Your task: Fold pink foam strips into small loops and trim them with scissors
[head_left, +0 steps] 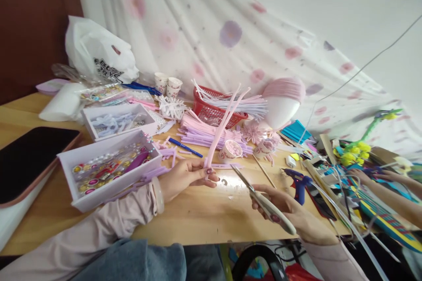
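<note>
Pinched between the fingers of my left hand [189,176] are a few long pink pipe cleaners [219,134], which stand up and fan apart at their tips. My right hand [285,208] grips a pair of scissors [260,199] with pale handles; the blades point up and left and look nearly closed, apart from the pipe cleaners. Behind my left hand lies a pile of pink and lilac pipe cleaners [198,134]. A paper cup [231,150] with small pink pieces stands just beyond the scissor tips.
White boxes [77,191] of beads and trinkets stand left, beside a phone [36,158]. At the back are a red basket [206,107] and a pink-wrapped white ball [281,101]. A blue glue gun [299,184] lies right, near another person's hands [365,180].
</note>
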### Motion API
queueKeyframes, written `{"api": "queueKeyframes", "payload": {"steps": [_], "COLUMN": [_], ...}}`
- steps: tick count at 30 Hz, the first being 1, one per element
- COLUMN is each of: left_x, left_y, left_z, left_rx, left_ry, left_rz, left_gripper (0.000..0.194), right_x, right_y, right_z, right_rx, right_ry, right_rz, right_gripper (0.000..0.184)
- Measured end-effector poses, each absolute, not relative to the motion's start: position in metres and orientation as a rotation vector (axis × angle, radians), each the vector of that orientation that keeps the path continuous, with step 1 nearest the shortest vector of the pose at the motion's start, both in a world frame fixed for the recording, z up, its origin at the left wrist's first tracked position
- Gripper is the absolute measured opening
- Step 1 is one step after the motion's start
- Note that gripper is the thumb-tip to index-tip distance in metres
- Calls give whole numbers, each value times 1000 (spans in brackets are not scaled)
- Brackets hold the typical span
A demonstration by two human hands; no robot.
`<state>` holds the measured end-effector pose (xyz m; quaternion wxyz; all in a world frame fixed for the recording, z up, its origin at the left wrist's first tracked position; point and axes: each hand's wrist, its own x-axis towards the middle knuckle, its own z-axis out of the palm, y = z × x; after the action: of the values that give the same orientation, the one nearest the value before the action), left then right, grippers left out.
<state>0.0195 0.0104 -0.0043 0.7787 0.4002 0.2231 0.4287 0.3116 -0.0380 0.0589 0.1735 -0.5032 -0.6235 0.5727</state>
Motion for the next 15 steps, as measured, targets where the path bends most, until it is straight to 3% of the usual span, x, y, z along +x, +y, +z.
{"api": "queueKeyframes", "payload": {"steps": [3,8,15], "left_x": [19,19,17], "left_y": [10,8,5], "left_z": [-3,-1,6], "left_rx": [921,992,905], "left_ry": [476,509,499], "left_rz": [907,794,689], "left_gripper": [28,25,19], "right_x": [294,262,243], "right_y": [-34,-18,6], "right_z": [59,66,64], "right_rx": [-1337,-1341,-1076], "right_ry": [-1891,-2207,-2270], "right_rz": [1491,1199,1590], "right_gripper": [72,69,74]}}
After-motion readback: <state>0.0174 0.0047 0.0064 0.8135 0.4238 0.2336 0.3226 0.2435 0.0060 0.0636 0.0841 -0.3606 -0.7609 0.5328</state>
